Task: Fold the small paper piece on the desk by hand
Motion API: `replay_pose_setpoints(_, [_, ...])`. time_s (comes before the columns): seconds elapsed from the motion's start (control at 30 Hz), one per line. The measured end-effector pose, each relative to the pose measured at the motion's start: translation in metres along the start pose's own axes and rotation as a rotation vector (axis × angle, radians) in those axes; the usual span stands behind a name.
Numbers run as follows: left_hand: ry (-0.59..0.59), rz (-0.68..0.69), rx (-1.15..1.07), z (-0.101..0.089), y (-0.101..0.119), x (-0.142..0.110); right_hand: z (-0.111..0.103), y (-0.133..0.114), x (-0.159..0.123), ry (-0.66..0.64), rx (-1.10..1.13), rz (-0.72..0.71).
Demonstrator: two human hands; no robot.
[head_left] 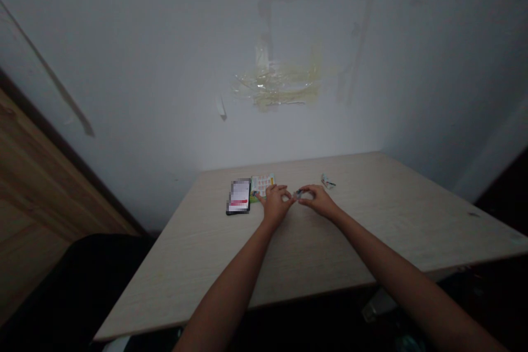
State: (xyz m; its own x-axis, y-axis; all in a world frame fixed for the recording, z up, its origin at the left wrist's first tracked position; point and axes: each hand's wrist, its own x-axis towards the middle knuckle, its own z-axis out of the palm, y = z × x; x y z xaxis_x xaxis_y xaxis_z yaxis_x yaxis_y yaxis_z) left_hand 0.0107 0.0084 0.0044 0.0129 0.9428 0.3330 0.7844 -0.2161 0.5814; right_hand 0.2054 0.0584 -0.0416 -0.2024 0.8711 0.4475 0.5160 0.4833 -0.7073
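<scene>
one piece (298,193) is sitting left of the right hand (320,201), whose fingers are pinching it above the bench (317,264), long axis unclear; the left hand (275,204) is curling alongside, grip unclear.

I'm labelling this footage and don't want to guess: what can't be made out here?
In the head view:
Small object between the left hand and right hand: too small, partly covered by them.
Phone: screen text pixelated.
Colourful card: print too small; lower part partly hidden by the left hand.
Forearms: cut off by the bottom edge.
</scene>
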Motion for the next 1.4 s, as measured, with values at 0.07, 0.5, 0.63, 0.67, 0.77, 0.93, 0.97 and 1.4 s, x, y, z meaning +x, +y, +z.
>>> replay_pose_setpoints(0.07, [0.010,-0.014,-0.006,-0.001,0.001,-0.001,0.001,0.002,0.000,0.026,-0.042,0.008])
replay_pose_setpoints(0.5, [0.062,-0.036,-0.009,-0.001,0.000,-0.001,-0.004,0.003,0.002,-0.027,-0.089,-0.023])
replay_pose_setpoints(0.63, [0.121,-0.008,-0.034,-0.005,0.001,0.000,-0.006,0.001,-0.001,-0.034,-0.107,-0.047])
replay_pose_setpoints(0.67, [0.131,0.004,-0.039,-0.006,0.001,0.000,-0.006,0.000,-0.001,-0.033,-0.108,-0.056])
replay_pose_setpoints(0.77, [0.139,0.042,-0.038,-0.008,-0.001,0.001,-0.005,-0.001,-0.003,-0.023,-0.107,-0.089])
replay_pose_setpoints(0.93, [0.126,0.075,-0.018,-0.010,-0.001,0.001,-0.005,-0.008,-0.006,0.005,-0.109,-0.154])
replay_pose_setpoints(0.97, [0.128,0.081,-0.016,-0.011,0.000,0.001,-0.005,-0.010,-0.006,0.009,-0.114,-0.171])
replay_pose_setpoints(1.4, [0.075,0.150,0.102,-0.012,-0.006,0.001,-0.020,-0.026,-0.006,-0.005,-0.211,-0.323])
